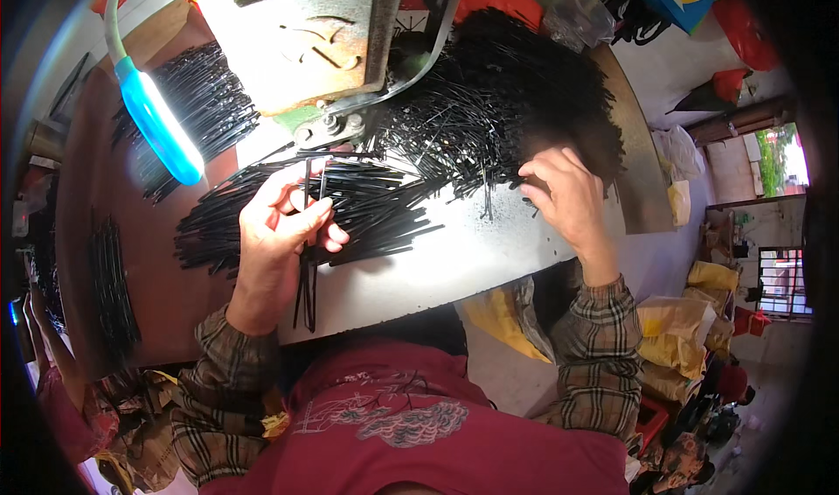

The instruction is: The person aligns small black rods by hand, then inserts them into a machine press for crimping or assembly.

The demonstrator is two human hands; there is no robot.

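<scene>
I have a few thin black sticks [309, 296] in my left hand [281, 220]. They are long and straight, and they stand almost side by side. Their long way runs from me to the back of the desk [472, 246]. One end points at the big machine [306, 45], and the other end points back at my tummy, close to the near edge of the desk.

My left hand is closed on them, with my thumb and fingers pinching. The sticks poke out above my fingers and hang out below them too. My right hand [566, 202] is bent, with the thumb near the fingers and just a small gap. It is at the near side of the big black heap [498, 93]. I can't tell if it holds any of them.

The sticks I hold are well to the left of my right hand. Just behind and beside my left hand is a loose pile [376, 211] of black sticks, lying mostly sideways. The big heap fills the back right part of the desk. Another bunch [114, 276] lies near the left edge. A blue lamp [157, 124] shines over the back left part.
</scene>
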